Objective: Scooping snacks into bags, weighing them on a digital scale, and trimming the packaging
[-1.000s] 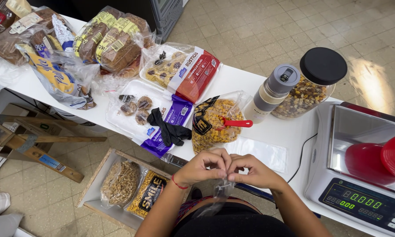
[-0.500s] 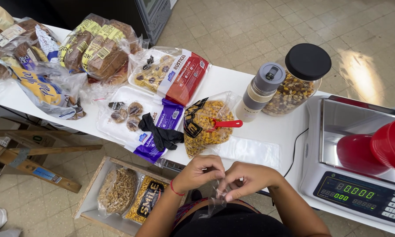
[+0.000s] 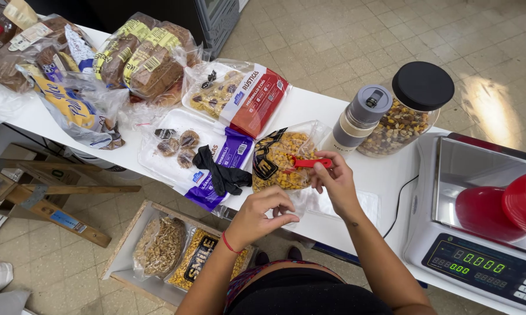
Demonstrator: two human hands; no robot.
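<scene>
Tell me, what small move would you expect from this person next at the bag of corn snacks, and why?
Probably lifting a scoopful out of the bag. The right hand already grips the red scoop, whose handle sticks out of the open bag of yellow corn snacks. The left hand pinches a small clear bag at the table edge just below it, seemingly ready to be filled.

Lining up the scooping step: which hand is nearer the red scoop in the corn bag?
Right. The right hand touches the red scoop at its handle; the left hand sits lower, below the bag, pinching a clear plastic bag.
</scene>
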